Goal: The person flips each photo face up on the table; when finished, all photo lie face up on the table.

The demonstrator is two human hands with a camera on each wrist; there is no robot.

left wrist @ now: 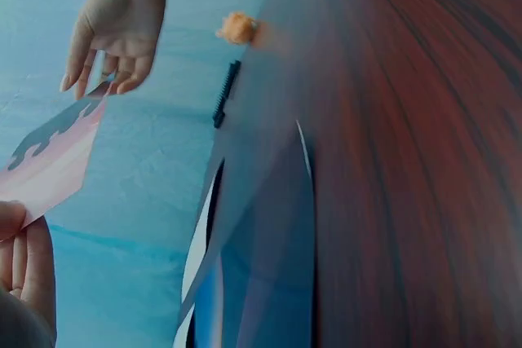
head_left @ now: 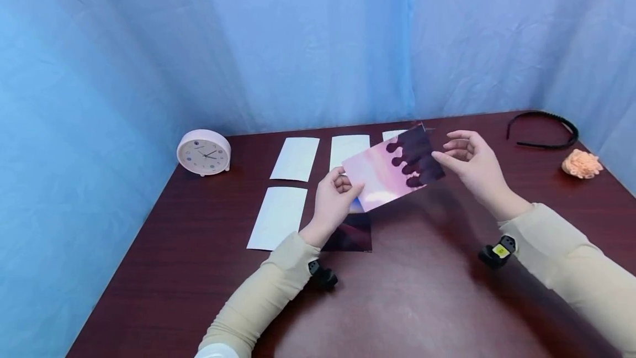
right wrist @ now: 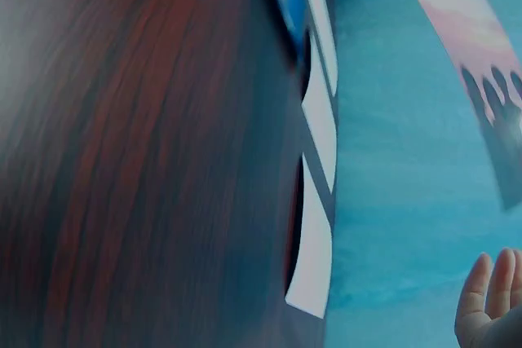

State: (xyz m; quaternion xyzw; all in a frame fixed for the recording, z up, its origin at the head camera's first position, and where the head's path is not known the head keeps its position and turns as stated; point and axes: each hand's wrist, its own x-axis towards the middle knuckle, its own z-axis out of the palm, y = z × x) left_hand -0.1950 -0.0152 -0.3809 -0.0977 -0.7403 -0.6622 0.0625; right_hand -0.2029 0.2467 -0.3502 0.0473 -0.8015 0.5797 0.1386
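Pinched at its pale end by the left hand (head_left: pixel 332 201), the pink-and-black print (head_left: pixel 386 171) tilts above the wooden table (head_left: pixel 422 291) — right hand (head_left: pixel 478 173) loose-fingered by the dark end, contact unclear — so one-ended support could let it droop.

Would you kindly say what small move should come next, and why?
Perhaps lower the picture card onto the bare tabletop near the white cards: the left hand pinches its pale end in the air, the right hand is beside its dark end, and those cards already rest on the tabletop.
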